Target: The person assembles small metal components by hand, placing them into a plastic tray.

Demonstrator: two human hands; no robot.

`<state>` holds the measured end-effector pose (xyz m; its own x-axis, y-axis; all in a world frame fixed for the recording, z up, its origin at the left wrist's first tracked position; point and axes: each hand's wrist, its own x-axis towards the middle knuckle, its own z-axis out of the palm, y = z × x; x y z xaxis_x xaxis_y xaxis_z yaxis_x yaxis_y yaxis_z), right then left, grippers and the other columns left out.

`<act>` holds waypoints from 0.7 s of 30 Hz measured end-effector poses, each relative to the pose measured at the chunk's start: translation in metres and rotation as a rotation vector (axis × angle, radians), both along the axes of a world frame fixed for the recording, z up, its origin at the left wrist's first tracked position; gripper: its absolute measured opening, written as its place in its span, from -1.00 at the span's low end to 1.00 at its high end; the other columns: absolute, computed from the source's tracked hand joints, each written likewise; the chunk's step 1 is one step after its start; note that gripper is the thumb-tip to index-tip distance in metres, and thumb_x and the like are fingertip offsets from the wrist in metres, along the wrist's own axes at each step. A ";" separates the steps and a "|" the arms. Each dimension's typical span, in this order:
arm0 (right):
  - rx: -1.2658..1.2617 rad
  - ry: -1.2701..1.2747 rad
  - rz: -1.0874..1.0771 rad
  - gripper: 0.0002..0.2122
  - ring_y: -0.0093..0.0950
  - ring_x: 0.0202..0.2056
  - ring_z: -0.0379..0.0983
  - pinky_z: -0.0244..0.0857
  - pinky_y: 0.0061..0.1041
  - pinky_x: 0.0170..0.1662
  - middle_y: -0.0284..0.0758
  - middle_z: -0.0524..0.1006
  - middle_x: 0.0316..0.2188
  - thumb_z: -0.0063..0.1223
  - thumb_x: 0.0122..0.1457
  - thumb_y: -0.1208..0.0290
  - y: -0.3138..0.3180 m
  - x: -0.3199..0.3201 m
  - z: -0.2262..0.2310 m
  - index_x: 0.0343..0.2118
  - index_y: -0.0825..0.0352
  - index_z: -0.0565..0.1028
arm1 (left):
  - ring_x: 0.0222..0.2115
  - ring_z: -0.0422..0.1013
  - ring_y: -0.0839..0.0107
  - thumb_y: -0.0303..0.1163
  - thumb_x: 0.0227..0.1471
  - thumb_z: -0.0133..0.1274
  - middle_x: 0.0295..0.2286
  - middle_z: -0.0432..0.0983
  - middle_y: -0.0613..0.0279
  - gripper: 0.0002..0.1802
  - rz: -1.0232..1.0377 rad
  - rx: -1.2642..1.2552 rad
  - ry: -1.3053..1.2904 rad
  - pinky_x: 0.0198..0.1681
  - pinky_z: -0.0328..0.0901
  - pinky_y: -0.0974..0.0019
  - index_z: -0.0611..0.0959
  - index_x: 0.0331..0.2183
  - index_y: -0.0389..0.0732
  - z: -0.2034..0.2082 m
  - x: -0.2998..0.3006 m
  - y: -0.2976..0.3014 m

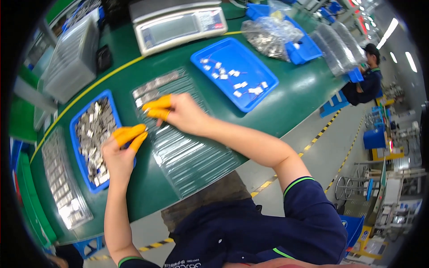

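- Navy work shirt (250, 232) fills the lower edge, nearest the lens; both bare forearms rise from it to the green worktop (295, 94).
- Far left, a clear ribbed tray (65, 178) lies already loaded with rows of small metal parts.
- Just right of it stands a blue bin (79, 129) heaped with loose metal parts (96, 129).
- Left hand (118, 154) hovers at the bin's right rim, orange finger cots (129, 134) on thumb and forefinger; its grip looks pinched nearly closed, but I cannot tell whether a part sits between the tips.
- Right hand (183, 114) rests over the upper part of the central clear ribbed tray (187, 147); its cotted fingertips (156, 107) are pressed together at a slot, apparently on a small metal part, too small to see for sure.
- Only that tray's top rows (154, 87) are filled; the lower slots are bare.
- Done well, I judge: seat each part flat and square in its groove, fill row by row, and keep the cots on the part's edges.
- Further right sit a blue tray (234, 73) of small white wired pieces, a weighing scale (178, 24) and a bag of metal parts (268, 35).
- Far right, another person (366, 80) works at the worktop's end.
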<state>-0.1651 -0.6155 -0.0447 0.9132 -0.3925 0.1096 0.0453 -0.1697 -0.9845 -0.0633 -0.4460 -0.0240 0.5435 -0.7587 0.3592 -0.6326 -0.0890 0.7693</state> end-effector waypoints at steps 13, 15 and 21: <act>0.052 0.005 0.047 -0.76 -0.74 -0.50 0.33 0.23 -0.77 -0.46 -0.44 0.51 -0.38 0.02 0.13 0.45 0.002 -0.004 0.002 -0.12 0.31 0.48 | -0.31 0.46 0.47 -0.67 -0.19 0.16 -0.31 0.50 0.20 -0.76 -0.079 -0.128 0.467 -0.18 0.36 0.46 0.62 -0.34 -0.33 -0.012 0.002 0.000; 0.052 0.025 0.055 -0.73 -0.71 -0.44 0.36 0.26 -0.75 -0.39 -0.43 0.51 -0.37 0.04 0.12 0.46 0.004 -0.005 0.007 -0.09 0.32 0.45 | -0.31 0.46 0.47 -0.68 -0.19 0.16 -0.31 0.50 0.18 -0.74 -0.039 -0.117 0.566 -0.18 0.36 0.45 0.60 -0.32 -0.34 -0.014 0.004 0.001; 0.008 -0.050 0.052 -0.74 -0.64 -0.37 0.43 0.30 -0.70 -0.22 -0.39 0.52 -0.33 0.12 0.04 0.52 0.000 -0.003 0.000 -0.16 0.33 0.48 | -0.30 0.46 0.47 -0.67 -0.19 0.16 -0.32 0.53 0.12 -0.70 0.038 -0.116 0.624 -0.17 0.35 0.46 0.56 -0.28 -0.38 -0.010 0.003 -0.003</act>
